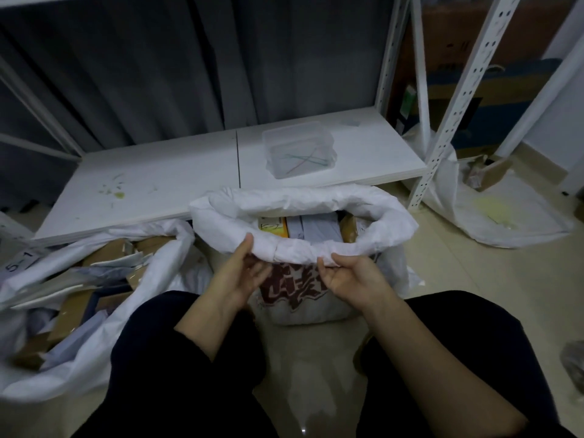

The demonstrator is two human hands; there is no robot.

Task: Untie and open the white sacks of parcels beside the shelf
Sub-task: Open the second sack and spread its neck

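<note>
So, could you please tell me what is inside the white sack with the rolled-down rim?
At the top of the sack lie a yellow box, pale grey mailers and a brown carton. Whatever lies deeper is hidden by them and by the rolled rim.

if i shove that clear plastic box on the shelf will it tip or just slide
Probably slides: the clear plastic box is low, wide and sits flat on the smooth shelf board. Likely very light: only a few thin strips lie inside.
</note>
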